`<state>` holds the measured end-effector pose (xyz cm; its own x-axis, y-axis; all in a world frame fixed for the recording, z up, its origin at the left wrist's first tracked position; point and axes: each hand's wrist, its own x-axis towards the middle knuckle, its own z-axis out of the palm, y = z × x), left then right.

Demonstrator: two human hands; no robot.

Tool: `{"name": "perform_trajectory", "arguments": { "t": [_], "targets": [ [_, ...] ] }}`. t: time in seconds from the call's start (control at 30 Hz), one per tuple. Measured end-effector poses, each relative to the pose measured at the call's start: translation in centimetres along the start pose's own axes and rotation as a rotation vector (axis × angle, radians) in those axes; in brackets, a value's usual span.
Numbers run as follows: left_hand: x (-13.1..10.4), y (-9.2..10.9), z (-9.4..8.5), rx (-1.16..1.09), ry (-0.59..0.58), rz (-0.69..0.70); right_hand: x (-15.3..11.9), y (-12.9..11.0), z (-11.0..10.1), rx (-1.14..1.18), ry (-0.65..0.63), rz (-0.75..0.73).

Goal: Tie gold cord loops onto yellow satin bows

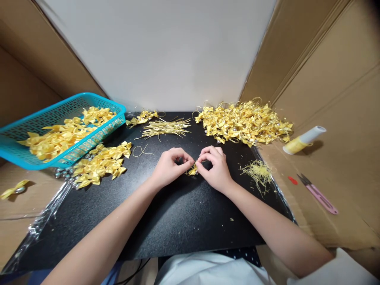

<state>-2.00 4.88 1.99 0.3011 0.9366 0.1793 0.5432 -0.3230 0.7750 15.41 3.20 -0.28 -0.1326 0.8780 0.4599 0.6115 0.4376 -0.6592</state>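
My left hand [174,166] and my right hand [215,169] meet over the middle of the black table, thumb and forefinger of each pinched together. Just below the fingertips is a small yellow ribbon bow [193,171] with thin gold cord on it. The pinched fingers appear to grip the cord's ends; the fingertips partly cover it. Beyond my left hand lies a bundle of cut gold cords [168,128], and one loose curled cord [143,151] is nearer. A large heap of bows with cord loops [246,122] spreads behind my right hand.
A blue basket [103,132] of yellow bows stands at left, with more bows [102,164] and silver bells or beads [63,173] beside it. At right are cord clippings [258,173], pink-handled thread snips [322,198], a red piece [292,180] and a yellow-wrapped tube [304,140]. Cardboard walls flank the table.
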Motion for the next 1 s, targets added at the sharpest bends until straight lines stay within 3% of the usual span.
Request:
{"name": "perform_trajectory", "arguments": {
  "t": [0.6, 1.0],
  "targets": [
    [0.15, 0.15, 0.0, 0.194, -0.104, 0.191, -0.07, 0.03, 0.12, -0.044, -0.068, -0.013],
    [0.12, 0.15, -0.08, 0.193, -0.102, 0.193, 0.09, 0.0, -0.1, -0.05, -0.081, 0.012]
  ]
}}
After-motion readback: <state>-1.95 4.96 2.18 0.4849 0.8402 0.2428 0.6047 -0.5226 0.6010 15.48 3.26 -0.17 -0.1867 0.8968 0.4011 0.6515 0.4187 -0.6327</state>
